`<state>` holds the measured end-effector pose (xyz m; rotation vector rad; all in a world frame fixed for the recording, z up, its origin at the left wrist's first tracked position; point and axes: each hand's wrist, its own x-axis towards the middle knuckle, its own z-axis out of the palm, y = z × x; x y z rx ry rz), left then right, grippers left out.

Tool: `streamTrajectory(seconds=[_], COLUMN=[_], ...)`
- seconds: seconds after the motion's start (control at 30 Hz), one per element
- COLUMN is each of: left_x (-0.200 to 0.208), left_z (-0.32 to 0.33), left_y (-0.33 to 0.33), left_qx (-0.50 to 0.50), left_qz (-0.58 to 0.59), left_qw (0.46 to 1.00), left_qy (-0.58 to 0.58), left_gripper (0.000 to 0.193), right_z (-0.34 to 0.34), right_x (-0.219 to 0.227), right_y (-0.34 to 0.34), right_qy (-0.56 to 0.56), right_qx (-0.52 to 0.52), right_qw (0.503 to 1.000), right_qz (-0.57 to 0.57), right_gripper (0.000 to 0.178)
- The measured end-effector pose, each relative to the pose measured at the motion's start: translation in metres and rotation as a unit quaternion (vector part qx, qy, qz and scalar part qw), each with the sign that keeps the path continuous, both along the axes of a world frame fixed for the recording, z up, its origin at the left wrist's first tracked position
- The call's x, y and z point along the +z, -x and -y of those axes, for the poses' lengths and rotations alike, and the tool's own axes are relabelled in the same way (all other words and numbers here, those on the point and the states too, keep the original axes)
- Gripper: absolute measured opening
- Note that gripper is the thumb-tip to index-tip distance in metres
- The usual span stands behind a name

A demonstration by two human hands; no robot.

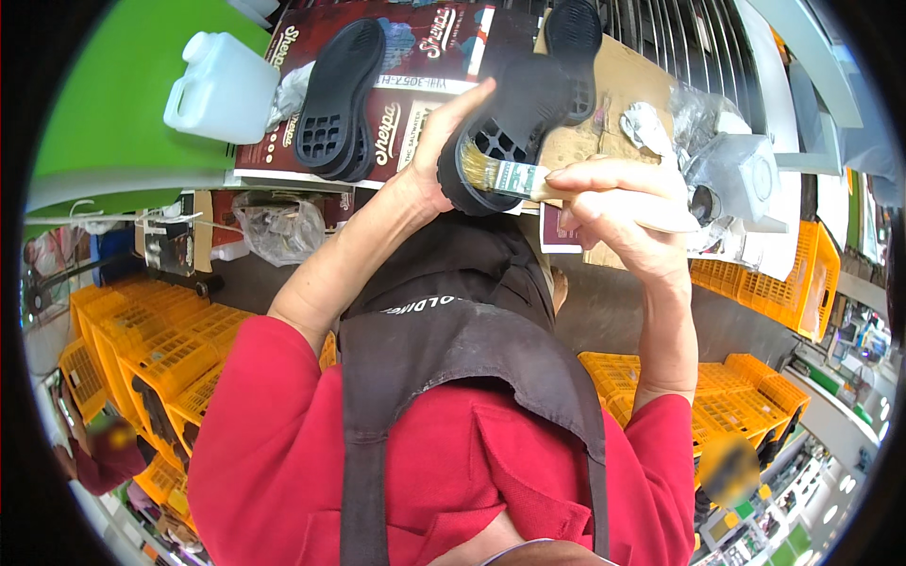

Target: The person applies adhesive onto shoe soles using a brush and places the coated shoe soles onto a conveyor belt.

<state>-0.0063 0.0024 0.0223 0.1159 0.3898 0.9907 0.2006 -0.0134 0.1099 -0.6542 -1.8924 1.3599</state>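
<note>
My left hand (436,141) grips the near left side of a black shoe sole (528,99), its thumb or a finger stretched along the edge. The sole's heel end, with a honeycomb of open cells, is toward me. In my right hand (628,203) is a flat paintbrush (521,179) with a pale handle and a metal band. Its yellowish bristles touch the inside of the heel near the rim. Another black sole (574,42) lies just beyond on brown cardboard. To the left, stacked black soles (340,94) rest on a dark red printed box.
A white plastic jug (226,90) stands at the back left on a green surface. On the right are crumpled paper (645,127) and a clear plastic container (736,174). Metal bars (689,38) run behind. Orange crates (774,278) stand around, and another person's sleeve (104,457) shows far left.
</note>
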Motion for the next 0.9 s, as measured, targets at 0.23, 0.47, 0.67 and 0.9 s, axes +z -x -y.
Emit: streamTrajectory(seconds=[0.23,0.47,0.67,0.9], left_x=[0.011,0.009,0.007,-0.018], left_z=[0.008,0.011,0.01,0.006], left_y=[0.008,0.013,0.014,0.017], left_qx=[-0.071,-0.218,-0.255,-0.274], left_qz=[-0.066,-0.137,-0.212,-0.134], left_qw=[0.989,0.965,0.918,0.943], left_qy=[-0.111,-0.049,-0.218,-0.131], left_gripper=[0.033,0.048,0.039,0.038], right_z=[-0.024,-0.043,-0.062,-0.072], right_x=[0.012,0.01,-0.009,-0.022], right_y=[0.002,-0.001,-0.01,-0.021], right_qy=[-0.088,-0.117,-0.044,0.013], right_qx=[0.104,0.152,0.253,0.275], right_qw=[0.991,0.981,0.966,0.959], right_qz=[0.009,0.033,0.006,0.07], right_gripper=[0.017,0.018,0.011,0.027])
